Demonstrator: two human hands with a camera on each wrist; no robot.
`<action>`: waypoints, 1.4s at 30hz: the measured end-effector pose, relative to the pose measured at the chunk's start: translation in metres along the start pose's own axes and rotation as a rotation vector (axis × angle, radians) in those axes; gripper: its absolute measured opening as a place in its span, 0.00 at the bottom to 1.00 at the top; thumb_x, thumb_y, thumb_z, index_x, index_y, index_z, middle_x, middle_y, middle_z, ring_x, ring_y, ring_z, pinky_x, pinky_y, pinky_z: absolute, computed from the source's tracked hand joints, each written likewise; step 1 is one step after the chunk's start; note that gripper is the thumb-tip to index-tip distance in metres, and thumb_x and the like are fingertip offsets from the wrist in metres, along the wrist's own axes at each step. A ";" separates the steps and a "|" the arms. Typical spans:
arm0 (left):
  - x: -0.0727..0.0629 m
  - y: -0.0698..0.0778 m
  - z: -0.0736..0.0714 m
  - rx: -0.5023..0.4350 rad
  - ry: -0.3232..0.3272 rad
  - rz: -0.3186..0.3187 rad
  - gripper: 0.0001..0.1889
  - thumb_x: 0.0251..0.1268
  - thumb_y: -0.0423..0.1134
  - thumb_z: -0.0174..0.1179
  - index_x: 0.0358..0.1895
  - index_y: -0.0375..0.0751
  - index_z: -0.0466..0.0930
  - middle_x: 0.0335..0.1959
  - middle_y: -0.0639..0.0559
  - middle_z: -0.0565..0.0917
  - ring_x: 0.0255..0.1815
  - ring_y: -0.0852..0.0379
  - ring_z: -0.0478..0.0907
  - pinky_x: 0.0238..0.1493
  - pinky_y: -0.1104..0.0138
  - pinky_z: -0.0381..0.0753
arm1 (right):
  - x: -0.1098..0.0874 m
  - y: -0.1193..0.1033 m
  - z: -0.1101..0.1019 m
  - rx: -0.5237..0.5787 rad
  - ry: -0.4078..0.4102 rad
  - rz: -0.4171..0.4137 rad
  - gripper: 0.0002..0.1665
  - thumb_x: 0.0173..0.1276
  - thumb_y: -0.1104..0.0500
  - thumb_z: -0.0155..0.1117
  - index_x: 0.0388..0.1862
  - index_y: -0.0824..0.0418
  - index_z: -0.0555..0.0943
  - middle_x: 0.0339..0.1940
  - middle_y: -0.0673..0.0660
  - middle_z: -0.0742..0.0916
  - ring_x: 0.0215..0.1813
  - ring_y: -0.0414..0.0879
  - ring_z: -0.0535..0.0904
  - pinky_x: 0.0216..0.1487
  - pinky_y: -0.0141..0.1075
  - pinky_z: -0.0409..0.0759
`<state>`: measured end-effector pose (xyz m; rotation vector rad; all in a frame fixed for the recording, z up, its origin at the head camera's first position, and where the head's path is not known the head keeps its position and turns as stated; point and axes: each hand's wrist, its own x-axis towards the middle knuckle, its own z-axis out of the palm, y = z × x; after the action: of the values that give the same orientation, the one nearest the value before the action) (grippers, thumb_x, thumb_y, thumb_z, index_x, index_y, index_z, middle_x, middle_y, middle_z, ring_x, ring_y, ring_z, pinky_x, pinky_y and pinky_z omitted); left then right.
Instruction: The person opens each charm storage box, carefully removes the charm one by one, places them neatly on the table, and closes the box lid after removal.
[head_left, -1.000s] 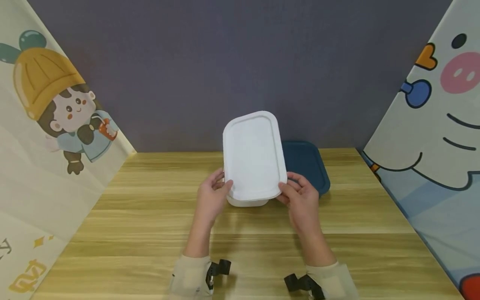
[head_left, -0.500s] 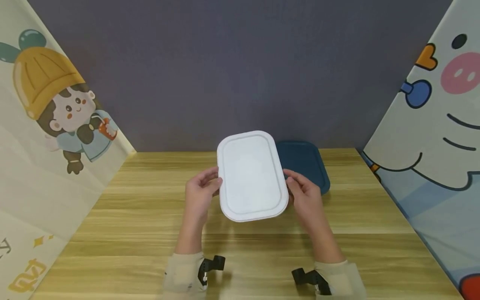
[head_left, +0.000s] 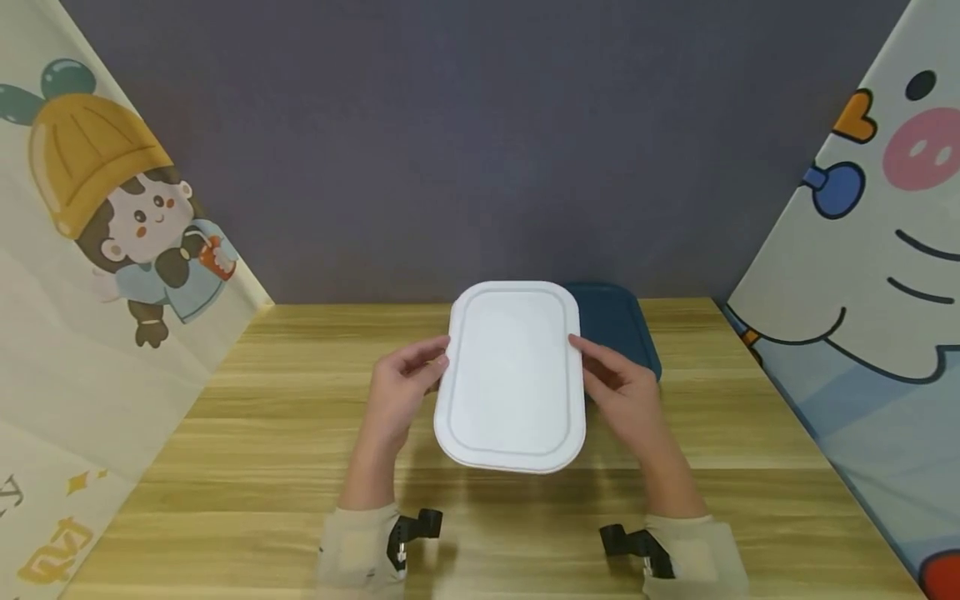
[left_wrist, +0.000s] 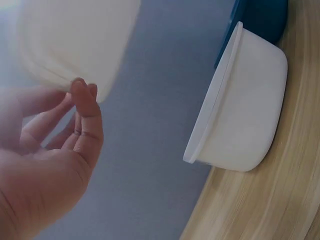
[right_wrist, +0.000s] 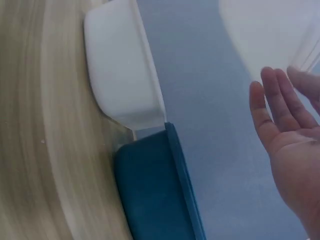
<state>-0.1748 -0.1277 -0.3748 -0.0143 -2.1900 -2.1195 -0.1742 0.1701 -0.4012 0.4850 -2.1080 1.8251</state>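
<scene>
A white rectangular lid (head_left: 510, 375) with rounded corners is held up over the table in the head view. My left hand (head_left: 401, 383) pinches its left edge between thumb and fingers. On the opposite edge, my right hand (head_left: 618, 387) holds it with the fingertips, index finger at the rim. Below, a white container (left_wrist: 245, 105) stands on the table, apart from the lid in the left wrist view; the lid hides it from the head camera. Beside it is a dark blue container (right_wrist: 155, 187), partly covered by the lid and right hand in the head view.
The wood-grain table (head_left: 262, 450) ends at a dark grey back panel (head_left: 480, 150). Printed cartoon panels flank it, one on the left (head_left: 67, 350) and one on the right (head_left: 862, 292).
The lid has come down the head view toward me and straightened from its slant. Both hands have spread apart, and the right fingers now sit higher along its edge. The white container's visible edge became hidden.
</scene>
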 end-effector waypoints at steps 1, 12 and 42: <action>0.000 0.000 0.000 0.007 -0.008 0.004 0.16 0.78 0.32 0.62 0.63 0.37 0.86 0.58 0.39 0.87 0.47 0.58 0.87 0.49 0.67 0.89 | 0.000 0.000 -0.002 0.005 -0.011 -0.009 0.22 0.76 0.72 0.64 0.68 0.72 0.81 0.56 0.32 0.88 0.55 0.29 0.86 0.52 0.23 0.86; 0.002 -0.003 -0.003 0.095 -0.014 0.076 0.10 0.74 0.33 0.67 0.51 0.30 0.89 0.47 0.42 0.90 0.41 0.57 0.83 0.45 0.69 0.85 | 0.001 -0.008 -0.012 -0.183 0.036 0.154 0.13 0.76 0.55 0.72 0.46 0.64 0.93 0.22 0.39 0.85 0.22 0.42 0.71 0.23 0.35 0.70; -0.009 -0.005 -0.031 -0.048 -0.155 -0.017 0.26 0.76 0.31 0.63 0.74 0.34 0.75 0.57 0.37 0.84 0.42 0.57 0.91 0.43 0.57 0.93 | 0.000 -0.019 0.008 0.051 -0.077 0.192 0.29 0.82 0.59 0.63 0.78 0.63 0.75 0.46 0.44 0.89 0.44 0.33 0.87 0.47 0.27 0.88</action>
<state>-0.1645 -0.1583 -0.3796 -0.1704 -2.2273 -2.2509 -0.1657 0.1600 -0.3856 0.3813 -2.2317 1.9992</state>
